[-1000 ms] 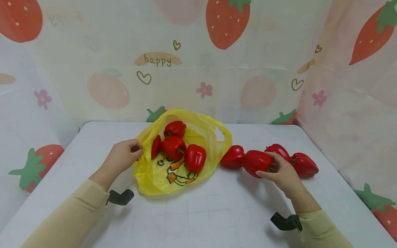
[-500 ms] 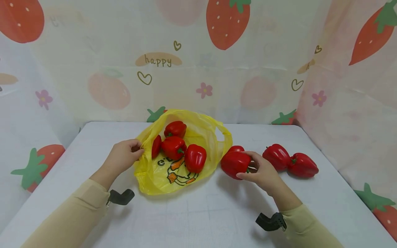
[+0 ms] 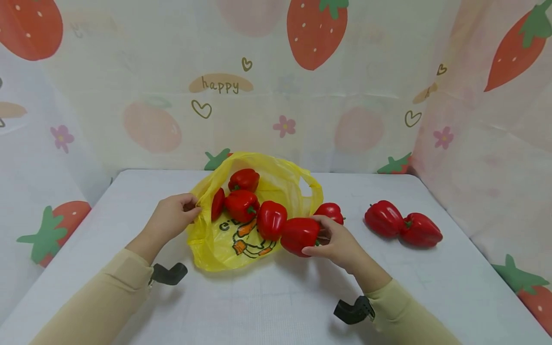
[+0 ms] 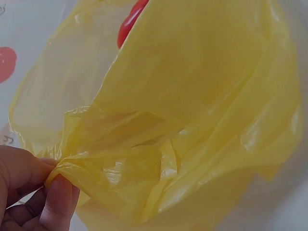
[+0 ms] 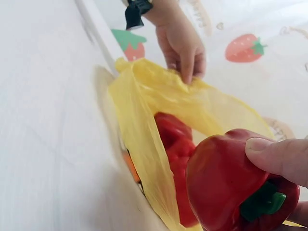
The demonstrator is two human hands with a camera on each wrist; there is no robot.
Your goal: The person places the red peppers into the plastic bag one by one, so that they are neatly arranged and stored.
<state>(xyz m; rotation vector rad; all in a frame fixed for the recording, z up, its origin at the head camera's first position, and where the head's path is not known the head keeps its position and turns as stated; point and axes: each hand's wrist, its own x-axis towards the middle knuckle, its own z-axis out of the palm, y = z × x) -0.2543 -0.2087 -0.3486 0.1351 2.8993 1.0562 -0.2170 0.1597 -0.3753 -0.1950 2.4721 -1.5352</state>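
Note:
My left hand (image 3: 174, 215) pinches the left edge of a yellow plastic bag (image 3: 202, 247), its mouth spread wide. The left wrist view shows thumb and finger (image 4: 60, 197) gripping the gathered film. Several red bell peppers (image 3: 241, 205) lie inside the bag. My right hand (image 3: 338, 242) holds another red bell pepper (image 3: 298, 235) by its stem end, at the right front rim of the bag. In the right wrist view this pepper's green stem (image 5: 263, 201) faces the camera, and the bag's opening is just beyond it.
A red bell pepper (image 3: 331, 212) sits on the table just right of the bag, partly behind my right hand. Two more, a left one (image 3: 384, 218) and a right one (image 3: 420, 230), touch each other farther right on the white table (image 3: 267, 311). Printed cloth walls (image 3: 366, 72) surround the table.
My right hand has carried its pepper leftward from the group at the right to the bag's rim. The left hand has kept its grip on the bag, nearly still.

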